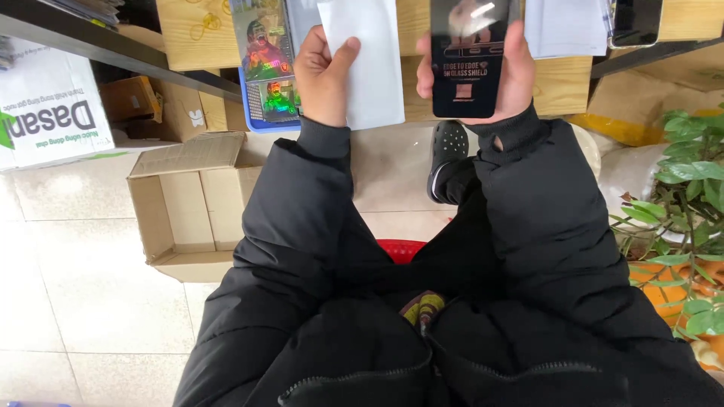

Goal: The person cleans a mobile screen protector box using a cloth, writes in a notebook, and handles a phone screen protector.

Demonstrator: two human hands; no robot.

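Note:
My left hand [323,77] grips a white paper envelope [369,60], thumb on its front, held upright over the wooden table edge. My right hand [513,71] holds a flat black glossy package [467,56] with light printing, its face turned toward me. Both arms are in black padded jacket sleeves. The two items are held side by side, a small gap between them.
A wooden table [562,83] lies ahead with white papers [566,26], a dark phone [637,21] and colourful picture packs [264,53] in a blue tray. An open cardboard box [192,207] sits on the tiled floor at left. A leafy green plant [682,196] stands at right.

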